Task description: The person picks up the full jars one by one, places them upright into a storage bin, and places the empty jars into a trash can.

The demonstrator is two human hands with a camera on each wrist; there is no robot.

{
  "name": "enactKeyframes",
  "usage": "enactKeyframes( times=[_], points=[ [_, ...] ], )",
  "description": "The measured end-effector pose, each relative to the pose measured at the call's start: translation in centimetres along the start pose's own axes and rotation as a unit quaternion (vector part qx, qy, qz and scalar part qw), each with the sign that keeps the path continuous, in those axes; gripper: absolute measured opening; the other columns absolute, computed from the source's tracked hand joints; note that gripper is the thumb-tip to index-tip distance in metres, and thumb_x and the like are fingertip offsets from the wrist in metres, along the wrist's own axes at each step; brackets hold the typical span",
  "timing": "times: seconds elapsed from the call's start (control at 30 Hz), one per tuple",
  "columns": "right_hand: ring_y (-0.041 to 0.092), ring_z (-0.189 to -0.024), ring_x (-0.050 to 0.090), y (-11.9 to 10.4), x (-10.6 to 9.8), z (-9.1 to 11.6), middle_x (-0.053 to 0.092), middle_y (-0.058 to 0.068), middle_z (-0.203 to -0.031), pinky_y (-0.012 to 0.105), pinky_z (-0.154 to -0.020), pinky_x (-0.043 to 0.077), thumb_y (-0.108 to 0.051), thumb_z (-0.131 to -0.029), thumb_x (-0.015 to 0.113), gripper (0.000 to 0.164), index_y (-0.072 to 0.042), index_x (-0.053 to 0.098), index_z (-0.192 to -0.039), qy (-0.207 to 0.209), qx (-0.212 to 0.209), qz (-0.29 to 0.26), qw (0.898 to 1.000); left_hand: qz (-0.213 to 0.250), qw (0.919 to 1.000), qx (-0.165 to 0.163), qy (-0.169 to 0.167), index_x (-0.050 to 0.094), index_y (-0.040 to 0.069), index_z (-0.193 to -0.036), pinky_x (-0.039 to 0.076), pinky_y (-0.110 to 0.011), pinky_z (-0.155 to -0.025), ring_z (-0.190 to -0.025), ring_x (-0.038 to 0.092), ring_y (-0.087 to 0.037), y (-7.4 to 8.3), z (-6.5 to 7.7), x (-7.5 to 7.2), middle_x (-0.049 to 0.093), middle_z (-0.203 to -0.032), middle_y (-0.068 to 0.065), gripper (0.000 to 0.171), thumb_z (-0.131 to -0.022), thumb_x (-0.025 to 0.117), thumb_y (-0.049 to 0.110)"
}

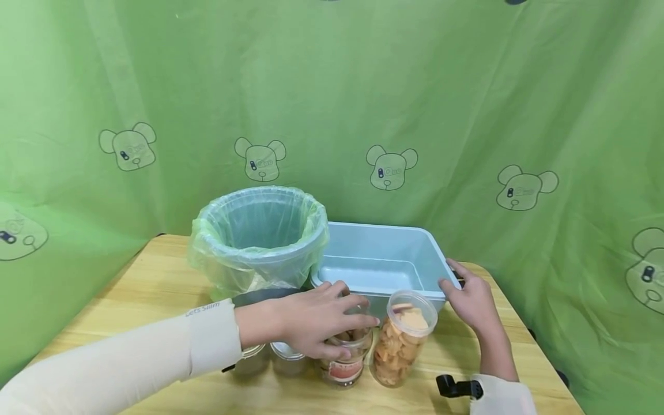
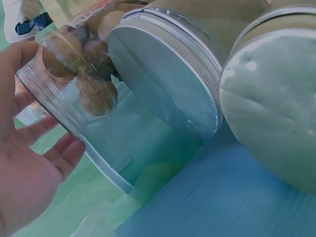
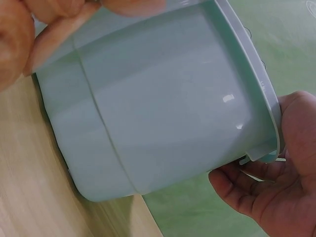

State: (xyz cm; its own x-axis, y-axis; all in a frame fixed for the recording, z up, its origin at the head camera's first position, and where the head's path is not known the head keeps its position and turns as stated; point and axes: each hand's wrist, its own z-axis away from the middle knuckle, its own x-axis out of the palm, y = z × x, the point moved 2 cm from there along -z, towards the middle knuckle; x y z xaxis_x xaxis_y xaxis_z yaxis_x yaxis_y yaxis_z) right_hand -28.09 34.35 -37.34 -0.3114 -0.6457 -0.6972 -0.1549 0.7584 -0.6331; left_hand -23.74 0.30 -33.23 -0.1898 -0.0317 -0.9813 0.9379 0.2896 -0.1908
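Note:
My left hand (image 1: 316,320) reaches over an uncapped clear jar (image 1: 346,370) with a red label and grips it about the mouth. Round brown walnut-like pieces (image 2: 98,96) lie inside the jar, as the left wrist view shows. Two more jars, with silver lids (image 2: 163,79), stand beside it, partly hidden under the left forearm in the head view. On the right, my right hand (image 1: 473,297) holds the rim of a light blue bin (image 1: 381,227), thumb on the near side and fingers round the outer edge. The bin has nothing in it.
In front of the bin stands an uncapped clear jar of orange chips (image 1: 398,349). A round bucket (image 1: 249,253) lined with a thin green bag is left of the bin. All stand on a wooden table (image 1: 155,271) before a green curtain (image 1: 332,86).

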Motion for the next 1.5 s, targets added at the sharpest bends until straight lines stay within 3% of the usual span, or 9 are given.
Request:
enactKeyframes(
  times=[0.17, 0.4, 0.73, 1.07, 1.5],
  points=[
    [0.042, -0.107, 0.064, 0.0, -0.1, 0.1, 0.061, 0.036, -0.127, 0.026, -0.068, 0.051, -0.021, -0.103, 0.056, 0.056, 0.008, 0.043, -0.15, -0.004, 0.003, -0.002, 1.0, 0.007, 1.0, -0.006, 0.002, 0.039, 0.03, -0.158, 0.044, -0.038, -0.094, -0.121, 0.044, -0.025, 0.1, -0.1, -0.1, 0.04, -0.157, -0.008, 0.063, -0.101, 0.054, 0.055],
    [0.042, -0.108, 0.064, 0.0, -0.1, 0.1, 0.061, 0.036, -0.128, 0.025, -0.069, 0.052, -0.021, -0.103, 0.057, 0.057, 0.008, 0.043, -0.15, -0.003, 0.003, -0.003, 1.0, 0.08, 0.9967, -0.015, -0.006, 0.048, 0.03, -0.151, 0.035, -0.029, -0.08, -0.114, 0.041, -0.02, -0.3, -0.7, -0.4, 0.046, -0.146, -0.004, 0.062, -0.097, 0.065, 0.051],
    [0.043, -0.113, 0.063, -0.3, 0.1, 0.1, 0.058, 0.037, -0.132, 0.026, -0.074, 0.052, -0.02, -0.103, 0.057, 0.057, 0.008, 0.041, -0.151, -0.01, 0.004, -0.004, 1.0, 0.131, 0.9909, -0.031, 0.007, 0.057, 0.033, -0.143, 0.032, -0.026, -0.072, -0.1, 0.036, -0.015, -0.7, -1.2, 0.0, 0.049, -0.133, 0.002, 0.065, -0.083, 0.076, 0.047],
    [0.048, -0.122, 0.057, -0.2, 0.0, 0.1, 0.053, 0.037, -0.138, 0.054, -0.093, 0.051, -0.02, -0.104, 0.055, 0.057, 0.008, 0.04, -0.152, -0.009, 0.001, 0.0, 1.0, 0.137, 0.9905, -0.011, 0.014, 0.057, 0.037, -0.14, 0.032, -0.026, -0.07, -0.094, 0.035, -0.014, -0.3, -1.7, -0.4, 0.047, -0.129, 0.006, 0.069, -0.074, 0.078, 0.041],
    [0.052, -0.128, 0.052, -0.1, 0.1, 0.2, 0.048, 0.039, -0.143, 0.059, -0.1, 0.048, -0.025, -0.106, 0.052, 0.06, 0.009, 0.036, -0.153, -0.017, 0.008, -0.012, 1.0, 0.146, 0.9883, 0.01, 0.043, 0.061, 0.034, -0.136, 0.036, -0.027, -0.073, -0.098, 0.037, -0.015, -0.4, -1.3, -3.2, 0.049, -0.132, 0.002, 0.07, -0.068, 0.078, 0.037]
  ],
)
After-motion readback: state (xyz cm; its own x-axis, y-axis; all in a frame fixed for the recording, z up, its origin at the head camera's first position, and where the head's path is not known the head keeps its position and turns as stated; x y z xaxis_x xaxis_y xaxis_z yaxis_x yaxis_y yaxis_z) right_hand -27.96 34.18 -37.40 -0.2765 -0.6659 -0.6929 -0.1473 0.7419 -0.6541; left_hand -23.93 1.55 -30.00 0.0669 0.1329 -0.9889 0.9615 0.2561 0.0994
